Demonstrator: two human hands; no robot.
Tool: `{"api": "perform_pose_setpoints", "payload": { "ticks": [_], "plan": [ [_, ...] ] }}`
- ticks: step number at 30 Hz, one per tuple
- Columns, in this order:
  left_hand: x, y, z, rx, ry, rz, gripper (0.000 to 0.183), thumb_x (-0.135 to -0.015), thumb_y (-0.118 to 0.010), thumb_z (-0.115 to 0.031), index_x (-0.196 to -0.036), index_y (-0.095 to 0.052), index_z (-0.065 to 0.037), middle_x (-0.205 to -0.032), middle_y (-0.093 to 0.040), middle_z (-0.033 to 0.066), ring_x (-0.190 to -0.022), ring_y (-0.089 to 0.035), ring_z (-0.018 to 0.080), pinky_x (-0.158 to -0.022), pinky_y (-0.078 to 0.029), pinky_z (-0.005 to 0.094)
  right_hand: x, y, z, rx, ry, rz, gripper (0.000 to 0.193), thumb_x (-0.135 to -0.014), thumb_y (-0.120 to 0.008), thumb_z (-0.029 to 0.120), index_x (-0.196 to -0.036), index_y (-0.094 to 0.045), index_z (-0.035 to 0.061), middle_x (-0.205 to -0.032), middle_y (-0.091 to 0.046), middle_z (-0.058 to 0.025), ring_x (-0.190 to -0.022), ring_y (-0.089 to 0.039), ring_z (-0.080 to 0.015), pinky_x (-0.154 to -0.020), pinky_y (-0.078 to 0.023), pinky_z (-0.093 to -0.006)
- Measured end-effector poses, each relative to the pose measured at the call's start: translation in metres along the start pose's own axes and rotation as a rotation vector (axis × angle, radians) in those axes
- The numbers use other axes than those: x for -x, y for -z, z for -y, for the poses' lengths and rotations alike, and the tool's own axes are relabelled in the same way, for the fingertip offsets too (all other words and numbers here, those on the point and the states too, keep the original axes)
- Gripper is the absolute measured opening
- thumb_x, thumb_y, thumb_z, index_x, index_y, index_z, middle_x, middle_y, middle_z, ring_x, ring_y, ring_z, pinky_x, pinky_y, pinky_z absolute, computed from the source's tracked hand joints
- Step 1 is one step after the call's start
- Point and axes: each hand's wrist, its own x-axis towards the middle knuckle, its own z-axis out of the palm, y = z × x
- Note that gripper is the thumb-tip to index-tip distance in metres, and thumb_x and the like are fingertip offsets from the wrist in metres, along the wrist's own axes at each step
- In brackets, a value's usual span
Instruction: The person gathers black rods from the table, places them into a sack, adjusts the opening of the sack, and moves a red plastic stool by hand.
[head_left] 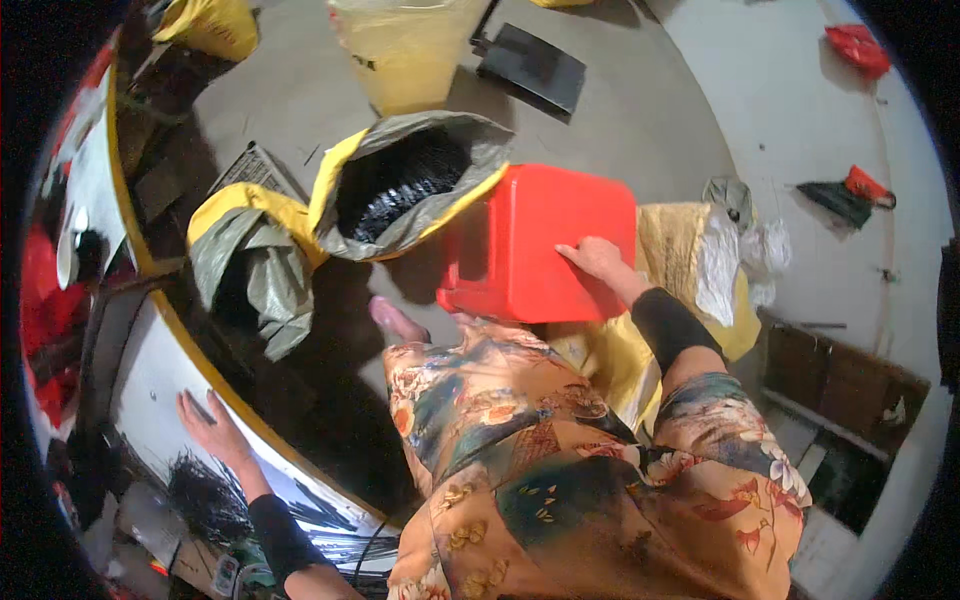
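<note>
A red plastic stool [545, 225] stands in front of me at the centre right. My right hand [597, 260] rests on its top, fingers stretched out and nothing held in them. Over at the left, my left hand [213, 430] is above the white worktable [160, 365], which has a yellow edge. Its fingers are apart and hold nothing. Close to that hand lies a tangle of thin black strands [207, 490] on the table. More dark, thin pieces [320, 515] are spread along the table toward my forearm.
An open yellow-and-grey sack [478, 140] full of shiny black pieces stands beyond the stool's left side. A second sack [270, 265] sags beside the table. Farther off are a yellow sack [405, 50] and a black flat platform [530, 70]. Sacks [690, 250] crowd the stool's right.
</note>
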Motion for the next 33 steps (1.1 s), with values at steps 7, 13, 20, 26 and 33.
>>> {"api": "perform_pose_setpoints", "payload": {
  "ticks": [7, 13, 20, 26, 33],
  "plan": [
    [0.002, 0.001, -0.006, -0.036, 0.019, 0.058, 0.041, -0.079, -0.043, -0.025, -0.109, -0.040, 0.002, -0.115, -0.036, 0.0183, -0.105, -0.035, 0.0302, -0.087, -0.028, 0.0359, -0.011, 0.006, -0.022, 0.026, 0.017, -0.012, 0.058, -0.069, -0.036, 0.058, -0.078, -0.059, 0.0053, -0.083, -0.056, -0.0124, -0.082, -0.053, -0.0257, -0.070, -0.041, -0.0361],
    [0.007, -0.007, 0.013, -0.131, 0.030, 0.095, 0.046, -0.080, -0.041, -0.030, -0.111, -0.037, 0.003, -0.117, -0.033, 0.0198, -0.107, -0.032, 0.0308, -0.089, -0.026, 0.0362, -0.026, 0.031, -0.039, 0.049, 0.070, -0.076, 0.062, -0.066, -0.038, 0.060, -0.076, -0.060, 0.0030, -0.080, -0.057, -0.0146, -0.078, -0.054, -0.0279, -0.067, -0.042, -0.0371],
    [0.014, -0.020, -0.025, -0.393, 0.051, 0.190, 0.058, -0.076, -0.045, -0.038, -0.112, -0.033, 0.006, -0.117, -0.030, 0.0229, -0.109, -0.029, 0.0316, -0.091, -0.025, 0.0352, -0.055, 0.057, -0.064, 0.056, 0.070, -0.091, 0.062, -0.065, -0.039, 0.061, -0.077, -0.060, 0.0036, -0.081, -0.057, -0.0131, -0.078, -0.054, -0.0271, -0.066, -0.043, -0.0360],
    [0.019, -0.014, -0.010, -0.520, -0.101, 0.357, 0.061, -0.074, -0.052, -0.025, -0.116, -0.022, 0.008, -0.118, -0.028, 0.0257, -0.109, -0.028, 0.0345, -0.091, -0.025, 0.0342, -0.079, 0.085, -0.085, 0.068, 0.074, -0.103, 0.062, -0.065, -0.040, 0.061, -0.077, -0.060, 0.0032, -0.081, -0.057, -0.0140, -0.078, -0.055, -0.0271, -0.066, -0.043, -0.0357],
    [0.025, -0.031, 0.048, -0.752, -0.285, 0.366, 0.044, -0.077, -0.036, -0.004, -0.117, -0.021, 0.008, -0.121, -0.025, 0.0235, -0.111, -0.027, 0.0320, -0.093, -0.024, 0.0306, -0.114, 0.137, -0.114, 0.033, 0.076, -0.134, 0.064, -0.065, -0.038, 0.062, -0.080, -0.059, 0.0043, -0.085, -0.056, -0.0145, -0.081, -0.054, -0.0275, -0.067, -0.043, -0.0375]
  ]
}}
